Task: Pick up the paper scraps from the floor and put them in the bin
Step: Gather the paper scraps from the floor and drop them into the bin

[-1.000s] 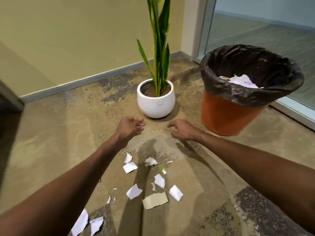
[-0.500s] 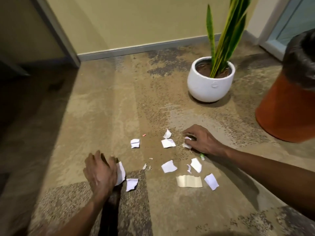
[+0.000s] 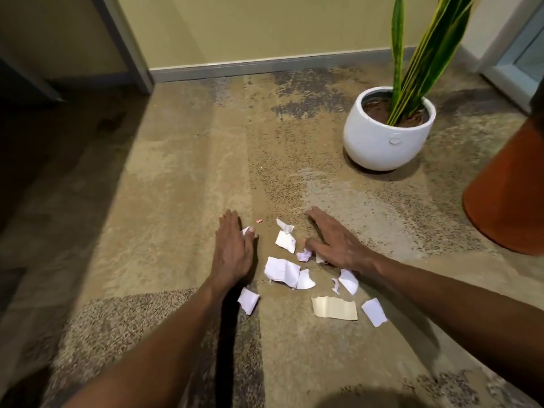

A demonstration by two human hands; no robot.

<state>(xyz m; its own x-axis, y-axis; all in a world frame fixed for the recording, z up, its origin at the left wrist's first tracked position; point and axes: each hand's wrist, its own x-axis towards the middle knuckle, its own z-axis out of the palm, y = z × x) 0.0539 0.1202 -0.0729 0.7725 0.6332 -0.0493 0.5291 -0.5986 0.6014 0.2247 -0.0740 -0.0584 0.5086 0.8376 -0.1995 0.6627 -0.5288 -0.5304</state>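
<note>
Several white paper scraps (image 3: 282,271) lie on the carpet between my hands, with a tan card piece (image 3: 334,308) nearest me. My left hand (image 3: 233,251) lies flat on the floor left of the pile, fingers stretched out, and a small white scrap (image 3: 245,230) shows under its fingertips. My right hand (image 3: 335,242) is spread flat to the right of the pile, its thumb beside a crumpled scrap (image 3: 304,255). Only the orange side of the bin (image 3: 506,189) shows at the right edge; its opening is out of view.
A white pot (image 3: 379,142) with a tall green plant stands on the carpet beyond my right hand, left of the bin. A yellow wall with a grey skirting (image 3: 265,66) runs behind. A grey post (image 3: 129,45) and a dark shadowed area are at the left.
My left hand has moved up and right, closer to the pile, and lies flat. My right hand has opened out from a pinch. Scraps have been pushed closer together.
</note>
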